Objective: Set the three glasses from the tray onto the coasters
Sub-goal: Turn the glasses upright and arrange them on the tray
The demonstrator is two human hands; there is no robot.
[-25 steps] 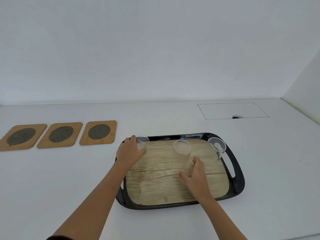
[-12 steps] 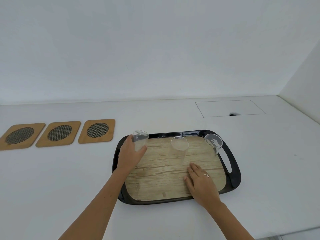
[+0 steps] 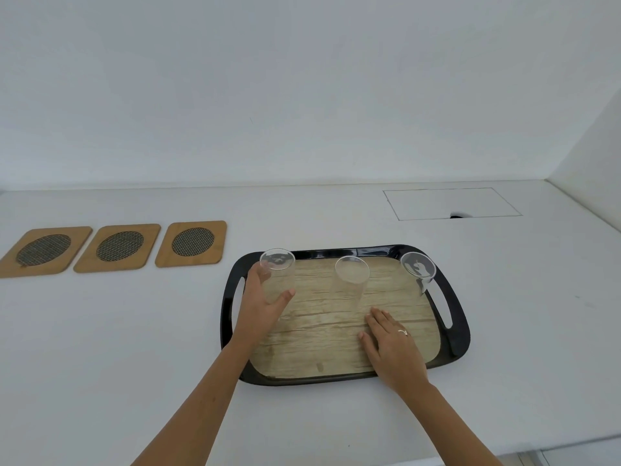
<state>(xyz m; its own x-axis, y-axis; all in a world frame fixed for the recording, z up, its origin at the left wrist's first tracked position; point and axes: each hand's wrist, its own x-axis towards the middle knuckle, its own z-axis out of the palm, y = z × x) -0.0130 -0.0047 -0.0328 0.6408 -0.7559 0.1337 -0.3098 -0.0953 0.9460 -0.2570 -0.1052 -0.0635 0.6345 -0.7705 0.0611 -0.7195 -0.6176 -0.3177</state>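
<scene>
A white counter (image 3: 100, 331) runs under a plain white wall, with a flush hatch outline at the far right. At the far left three wooden coasters (image 3: 122, 247) lie in a row, all bare. Right of them sits the black tray (image 3: 457, 334) with its wood-grain floor. The left hand (image 3: 265, 304) is wrapped around the left glass (image 3: 277, 274), which half a second ago sat lower by the tray's far-left corner and now looks raised off the floor: the first carry appears to be starting. The middle glass (image 3: 351, 275) and right glass (image 3: 418, 269) stand on the tray. The right hand (image 3: 391, 344) has drawn back from the middle glass and lies flat and open on the tray, likely steadying it. No brand or writing is readable anywhere.
</scene>
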